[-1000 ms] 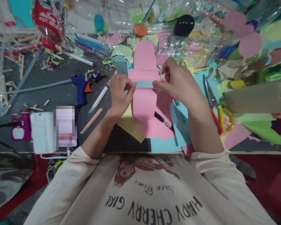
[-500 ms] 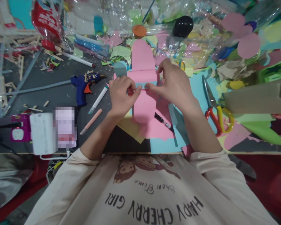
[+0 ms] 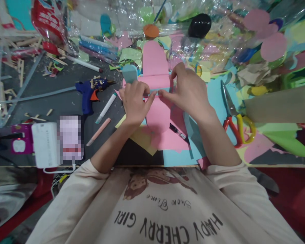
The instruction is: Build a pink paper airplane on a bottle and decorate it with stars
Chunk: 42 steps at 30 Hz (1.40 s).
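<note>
A pink paper cutout with rounded ends lies in front of me, its middle folded into a raised band. Across that band runs a thin blue paper strip. My left hand grips the band's left side, fingers curled and thumb pressed near the strip. At the right end my right hand pinches the same band, index finger behind and thumb in front. The two thumb tips almost meet. A small blue paper piece with a rounded end shows beyond my left hand. Fingertips partly hide the strip.
Red-and-yellow scissors lie right, on blue paper. A black marker rests near my right wrist. Leftward are a blue glue gun, two pens, a phone and a white power bank. Plastic bottles and paper scraps crowd the back.
My left hand has shifted slightly right, bringing its thumb closer to the right thumb. Less of the blue strip shows. My right hand has hardly moved.
</note>
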Tool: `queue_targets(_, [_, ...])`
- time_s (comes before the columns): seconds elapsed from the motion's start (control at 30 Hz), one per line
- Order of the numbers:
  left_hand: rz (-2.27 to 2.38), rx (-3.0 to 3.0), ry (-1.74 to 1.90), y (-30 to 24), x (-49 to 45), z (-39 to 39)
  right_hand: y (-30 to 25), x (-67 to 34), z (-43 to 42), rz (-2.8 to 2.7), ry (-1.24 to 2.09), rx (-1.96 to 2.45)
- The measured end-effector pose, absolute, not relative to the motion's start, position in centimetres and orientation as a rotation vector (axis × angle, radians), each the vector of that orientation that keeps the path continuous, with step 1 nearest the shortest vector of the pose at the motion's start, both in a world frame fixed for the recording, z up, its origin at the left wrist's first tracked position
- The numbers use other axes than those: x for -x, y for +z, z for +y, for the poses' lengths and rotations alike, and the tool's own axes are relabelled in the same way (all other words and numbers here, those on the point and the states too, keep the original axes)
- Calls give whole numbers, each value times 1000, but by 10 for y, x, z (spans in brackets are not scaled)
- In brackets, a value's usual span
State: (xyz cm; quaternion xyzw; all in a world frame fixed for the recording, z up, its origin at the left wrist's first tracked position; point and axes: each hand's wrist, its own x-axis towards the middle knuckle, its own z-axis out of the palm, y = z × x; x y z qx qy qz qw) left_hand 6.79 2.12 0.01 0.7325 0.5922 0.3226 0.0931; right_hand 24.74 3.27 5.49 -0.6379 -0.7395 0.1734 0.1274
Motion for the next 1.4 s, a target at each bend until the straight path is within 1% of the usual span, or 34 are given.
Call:
queue_targets(0.2, [1666,-2166,1072,-4,-67,23,53,-253,36,-2150,552,1794])
queue_targets(0.57, [1601,-2108,1270,-9,-58,18,70,-261,38,-2165,746,1741])
queue_targets(0.77, [1646,-2025,1126,-7,-65,21,58,-247,36,-2089,572,1817])
queue_targets(0.87, [1675,-2009,1099,-7,-66,21,53,-245,35,-2094,554,1806])
queue_targets(1.13, [1654,-2117,1181,-8,-61,17,61,-260,37,-2149,685,1750])
queue_targets(1.4, [1575,-2017,1161,-12,-50,18,65,-268,43,-2148,800,1688])
